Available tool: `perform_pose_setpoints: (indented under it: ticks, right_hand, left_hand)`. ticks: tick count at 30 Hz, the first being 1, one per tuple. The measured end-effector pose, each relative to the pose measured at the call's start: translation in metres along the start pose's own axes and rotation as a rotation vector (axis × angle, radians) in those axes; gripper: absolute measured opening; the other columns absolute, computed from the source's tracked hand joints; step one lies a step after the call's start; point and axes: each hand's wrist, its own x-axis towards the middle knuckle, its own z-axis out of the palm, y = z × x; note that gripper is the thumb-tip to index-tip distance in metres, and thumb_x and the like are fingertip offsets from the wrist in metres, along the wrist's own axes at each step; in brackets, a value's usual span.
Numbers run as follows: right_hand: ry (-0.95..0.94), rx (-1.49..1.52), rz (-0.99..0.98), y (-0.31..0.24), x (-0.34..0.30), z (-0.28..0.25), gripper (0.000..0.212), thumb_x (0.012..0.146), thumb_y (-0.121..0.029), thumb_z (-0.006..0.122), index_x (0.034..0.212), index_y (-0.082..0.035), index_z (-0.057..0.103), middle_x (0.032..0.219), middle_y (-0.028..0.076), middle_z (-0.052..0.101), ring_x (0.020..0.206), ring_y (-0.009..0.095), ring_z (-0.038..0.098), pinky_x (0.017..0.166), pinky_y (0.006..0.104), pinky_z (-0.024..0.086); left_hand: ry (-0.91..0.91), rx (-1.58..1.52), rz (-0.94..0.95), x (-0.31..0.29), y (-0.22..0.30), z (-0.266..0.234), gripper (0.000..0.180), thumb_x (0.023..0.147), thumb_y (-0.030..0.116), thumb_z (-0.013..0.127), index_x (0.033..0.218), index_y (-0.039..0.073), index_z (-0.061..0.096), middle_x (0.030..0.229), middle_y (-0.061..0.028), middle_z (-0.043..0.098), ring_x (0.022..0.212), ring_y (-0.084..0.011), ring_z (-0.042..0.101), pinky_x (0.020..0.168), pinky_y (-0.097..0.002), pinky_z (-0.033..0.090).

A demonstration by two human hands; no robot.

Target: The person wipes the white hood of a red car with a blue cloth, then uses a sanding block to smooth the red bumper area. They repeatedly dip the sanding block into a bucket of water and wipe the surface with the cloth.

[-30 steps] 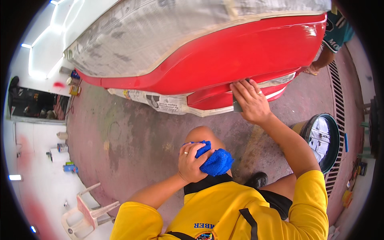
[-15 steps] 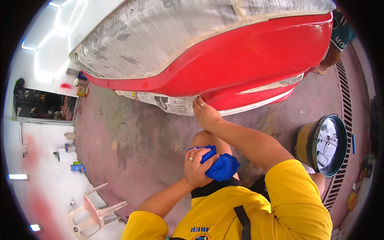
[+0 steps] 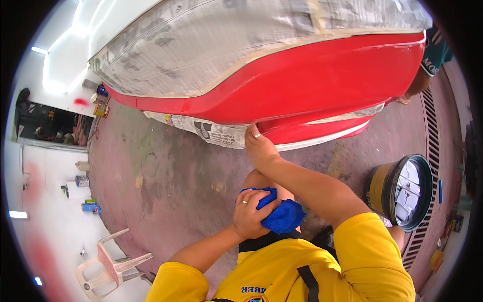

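Note:
A red car body panel (image 3: 312,85) fills the top of the view, its upper part masked with newspaper (image 3: 216,45) and tape. My right hand (image 3: 259,146) reaches under the red lower edge and presses against it beside a strip of newspaper (image 3: 206,132); whether it holds anything is hidden. My left hand (image 3: 251,214) rests on my knee, fingers closed around a crumpled blue cloth (image 3: 283,216). A ring shows on each hand.
A yellow bucket (image 3: 400,191) with a dark rim stands on the stained concrete floor at right, beside a drain grate (image 3: 430,131). Another person's arm (image 3: 420,83) shows at the panel's far right end. A white plastic chair (image 3: 108,261) lies lower left. Small cans (image 3: 83,181) line the left wall.
My right hand has slid leftward along the panel's lower edge, from the right end toward the middle. My left hand keeps the blue cloth on my knee.

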Motion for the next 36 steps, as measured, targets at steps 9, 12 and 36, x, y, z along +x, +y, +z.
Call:
perform_pose_setpoints:
  ticks: [9, 12, 36]
  right_hand:
    - [0.178, 0.301, 0.184, 0.105, -0.136, 0.074, 0.072, 0.100, -0.024, 0.052, 0.169, -0.010, 0.036, 0.173, 0.010, 0.039, 0.161, 0.025, 0.035, 0.133, 0.0527, 0.018]
    - [0.296, 0.193, 0.200, 0.133, -0.183, 0.118, 0.074, 0.100, -0.024, 0.051, 0.171, -0.013, 0.033, 0.178, 0.006, 0.032, 0.165, 0.021, 0.026, 0.136, 0.0519, 0.012]
    - [1.230, 2.608, 1.353, 0.003, -0.022, -0.038, 0.089, 0.117, -0.053, 0.034, 0.169, 0.007, -0.006, 0.180, 0.026, -0.005, 0.168, 0.031, -0.005, 0.136, 0.0394, 0.005]
  left_hand:
    - [0.078, 0.019, -0.011, -0.010, -0.008, 0.000, 0.052, 0.075, 0.043, 0.086, 0.121, 0.019, 0.079, 0.127, -0.0130, 0.066, 0.119, -0.0360, 0.064, 0.107, -0.0563, 0.045]
    - [0.084, 0.052, -0.014, -0.014, -0.008, -0.005, 0.049, 0.078, 0.045, 0.084, 0.122, 0.023, 0.080, 0.129, -0.0102, 0.067, 0.117, -0.0331, 0.065, 0.106, -0.0547, 0.046]
    - [-0.038, 0.051, 0.026, -0.051, -0.032, -0.006, 0.071, 0.078, 0.013, 0.082, 0.143, 0.003, 0.055, 0.139, -0.0277, 0.053, 0.124, -0.0448, 0.054, 0.106, -0.0555, 0.044]
